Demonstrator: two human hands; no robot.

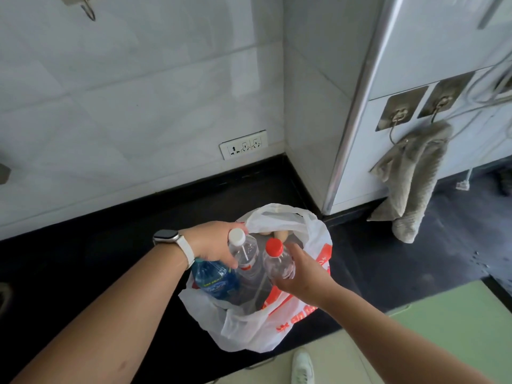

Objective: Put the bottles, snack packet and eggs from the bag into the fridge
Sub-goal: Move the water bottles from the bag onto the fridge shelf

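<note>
A white plastic bag [249,328] with orange print stands open on the black counter [110,245]. My left hand [213,242] grips a clear bottle with a white cap [243,253] at its neck. A clear bottle with a red cap [277,261] is held by my right hand [302,275] around its body. Both bottles stand upright in the bag's mouth. A blue-labelled bottle [213,281] lies lower in the bag under my left wrist. Something pale, perhaps eggs [279,234], shows at the bag's far side. The snack packet is not visible.
A tiled wall with a socket strip [243,145] runs behind the counter. To the right stands a white appliance side [415,106] with stick-on hooks and a grey towel [412,184] hanging. A pale green surface [443,314] and my white shoe [302,367] lie below.
</note>
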